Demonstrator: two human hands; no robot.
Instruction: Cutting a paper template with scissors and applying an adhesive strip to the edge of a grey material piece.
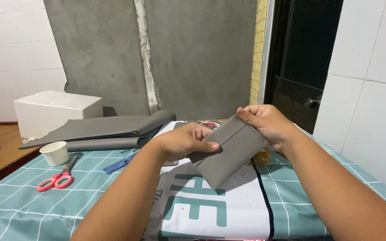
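Scissors (pixel 56 178): red-handled, on checked cloth (pixel 18 201)
Cup (pixel 55 153): white, beside scissors
Box (pixel 56 111): white foam, behind grey sheets (pixel 108 129)

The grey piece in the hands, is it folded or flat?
Folded: the grey piece has a flap lying over it, pinched by left hand and right hand.

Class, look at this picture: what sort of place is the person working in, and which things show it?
Probably a small home craft workspace. Both hands hold a folded grey sheet piece; red-handled scissors lie on the checked tablecloth, with grey sheets stacked before a bare concrete wall.
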